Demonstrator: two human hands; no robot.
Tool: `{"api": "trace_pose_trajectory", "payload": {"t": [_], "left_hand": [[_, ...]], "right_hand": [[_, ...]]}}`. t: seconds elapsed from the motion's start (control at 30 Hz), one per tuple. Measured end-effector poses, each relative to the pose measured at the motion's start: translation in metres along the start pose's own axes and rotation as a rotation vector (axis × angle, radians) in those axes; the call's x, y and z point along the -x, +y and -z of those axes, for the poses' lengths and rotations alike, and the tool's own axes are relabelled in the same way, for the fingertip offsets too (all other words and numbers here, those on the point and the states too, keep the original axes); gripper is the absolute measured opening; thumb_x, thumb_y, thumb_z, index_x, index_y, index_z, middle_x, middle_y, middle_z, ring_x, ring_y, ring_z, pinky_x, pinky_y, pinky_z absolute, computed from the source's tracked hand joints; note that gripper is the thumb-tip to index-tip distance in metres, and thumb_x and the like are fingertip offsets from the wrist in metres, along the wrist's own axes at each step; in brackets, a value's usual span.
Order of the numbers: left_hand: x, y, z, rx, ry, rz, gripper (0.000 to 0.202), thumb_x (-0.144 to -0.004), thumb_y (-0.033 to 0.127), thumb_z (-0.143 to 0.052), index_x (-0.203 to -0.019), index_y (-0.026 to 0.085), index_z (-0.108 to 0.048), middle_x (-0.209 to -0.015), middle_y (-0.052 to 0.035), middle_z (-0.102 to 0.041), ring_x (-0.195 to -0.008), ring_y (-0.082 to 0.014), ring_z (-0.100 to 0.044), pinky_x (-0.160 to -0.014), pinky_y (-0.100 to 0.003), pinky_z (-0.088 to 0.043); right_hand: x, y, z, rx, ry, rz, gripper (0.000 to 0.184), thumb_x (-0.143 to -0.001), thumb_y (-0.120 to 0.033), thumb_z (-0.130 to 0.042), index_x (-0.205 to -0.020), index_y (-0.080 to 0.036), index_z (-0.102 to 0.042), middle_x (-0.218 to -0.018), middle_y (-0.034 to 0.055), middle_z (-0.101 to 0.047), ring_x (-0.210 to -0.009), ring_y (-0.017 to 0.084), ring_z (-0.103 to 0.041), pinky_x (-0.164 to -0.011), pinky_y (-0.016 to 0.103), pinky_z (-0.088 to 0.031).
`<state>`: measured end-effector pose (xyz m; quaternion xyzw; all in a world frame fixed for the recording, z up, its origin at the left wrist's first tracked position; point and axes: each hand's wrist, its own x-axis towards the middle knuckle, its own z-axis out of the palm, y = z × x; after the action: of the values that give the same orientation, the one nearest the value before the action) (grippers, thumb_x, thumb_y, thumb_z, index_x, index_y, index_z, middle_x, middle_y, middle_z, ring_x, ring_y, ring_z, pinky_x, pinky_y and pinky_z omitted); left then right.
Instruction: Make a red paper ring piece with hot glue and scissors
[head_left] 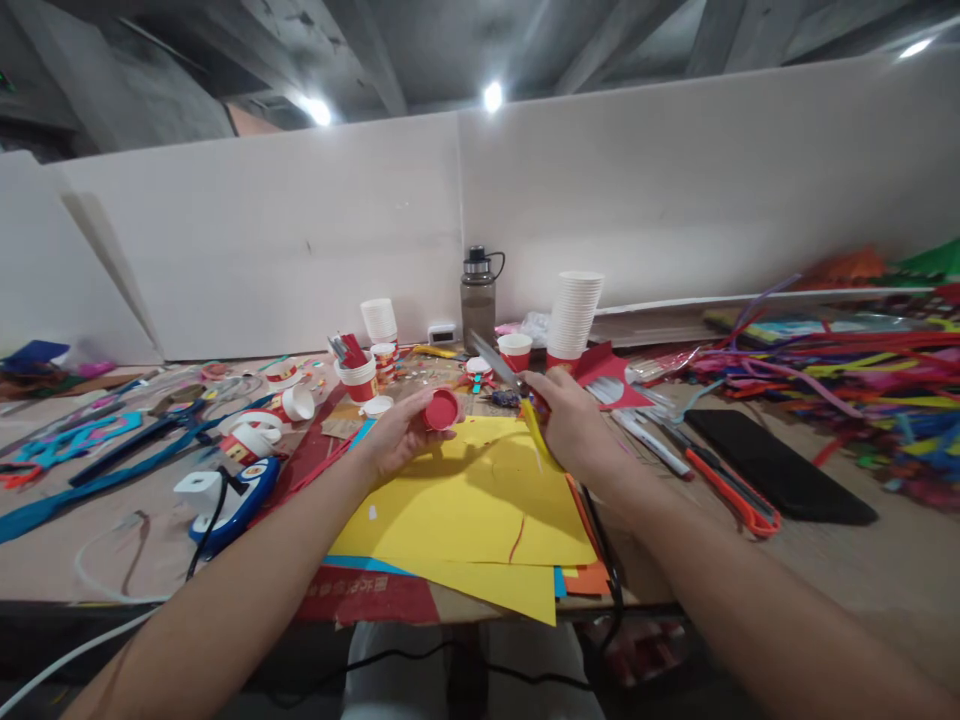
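Observation:
My left hand (409, 432) holds a small red disc (442, 410) with a paler rim between thumb and fingers, its flat red face turned towards me. Whether it is a cut cup base or layered paper, I cannot tell. To the right, my right hand (562, 415) is closed around yellow-handled scissors (537, 425). Their grey blades point up and to the left, apart from the disc. Both hands are above yellow paper sheets (465, 500), which lie over blue and orange ones. A red paper sheet with a round hole (604, 375) lies beyond my right hand.
Paper cups (577, 305) stand stacked at the back beside a dark bottle (478, 300). Cut cups (251, 440) and a blue power strip (236, 505) lie left. On the right are an orange cutter knife (731, 490), a black phone (776, 465) and colourful pipe cleaners (840, 390).

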<state>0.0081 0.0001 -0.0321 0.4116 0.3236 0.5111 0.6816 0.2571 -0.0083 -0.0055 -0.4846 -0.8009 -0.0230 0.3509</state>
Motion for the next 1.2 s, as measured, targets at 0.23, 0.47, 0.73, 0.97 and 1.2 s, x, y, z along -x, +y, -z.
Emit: {"api": "trace_pose_trajectory", "payload": {"t": [0.23,0.47,0.73,0.97,1.2], "left_hand": [[-0.003,0.0,-0.001,0.129,0.212,-0.045,0.026,-0.079,0.018,-0.052,-0.103,0.012,-0.063,-0.091,-0.0078,-0.07,-0.074,-0.0169,-0.067,-0.055,-0.027,-0.055],[0.001,-0.001,-0.006,0.119,0.125,-0.025,0.027,-0.077,0.021,-0.055,-0.1,0.011,-0.064,-0.091,-0.011,-0.071,-0.077,-0.0199,-0.068,-0.052,-0.026,-0.053],[0.022,-0.001,-0.025,-0.078,-0.296,0.078,0.038,-0.075,0.021,-0.063,-0.113,0.013,-0.066,-0.125,-0.0165,-0.061,-0.099,-0.0256,-0.066,-0.065,-0.027,-0.055],[0.024,-0.001,-0.027,-0.071,-0.463,0.141,0.042,-0.071,0.024,-0.066,-0.112,0.013,-0.067,-0.1,-0.0146,-0.069,-0.085,-0.021,-0.067,-0.067,-0.027,-0.053],[0.031,0.001,-0.028,-0.107,-0.558,0.22,0.038,-0.076,0.024,-0.063,-0.112,0.013,-0.067,-0.106,-0.0167,-0.068,-0.094,-0.0248,-0.065,-0.07,-0.03,-0.052]], "right_hand": [[0.0,-0.004,0.007,0.297,-0.004,0.002,0.058,-0.082,-0.007,-0.046,-0.138,-0.02,-0.047,-0.106,0.0129,-0.048,-0.098,0.025,-0.049,-0.087,0.036,-0.043],[-0.008,-0.008,0.007,0.294,-0.052,-0.027,0.064,-0.077,-0.006,-0.05,-0.138,-0.024,-0.046,-0.111,0.0129,-0.047,-0.096,0.026,-0.051,-0.084,0.039,-0.043],[-0.009,-0.003,-0.01,0.107,-0.088,-0.209,0.056,-0.079,-0.02,-0.059,-0.134,-0.024,-0.049,-0.104,0.0095,-0.05,-0.085,0.021,-0.057,-0.073,0.029,-0.045],[-0.02,-0.024,-0.018,0.068,-0.148,-0.168,0.059,-0.076,-0.019,-0.061,-0.133,-0.024,-0.049,-0.108,0.0096,-0.052,-0.087,0.021,-0.06,-0.069,0.027,-0.045],[-0.028,-0.029,-0.03,0.0,-0.111,-0.123,0.055,-0.076,-0.02,-0.062,-0.13,-0.021,-0.053,-0.106,0.0101,-0.054,-0.091,0.021,-0.058,-0.077,0.028,-0.046]]}}
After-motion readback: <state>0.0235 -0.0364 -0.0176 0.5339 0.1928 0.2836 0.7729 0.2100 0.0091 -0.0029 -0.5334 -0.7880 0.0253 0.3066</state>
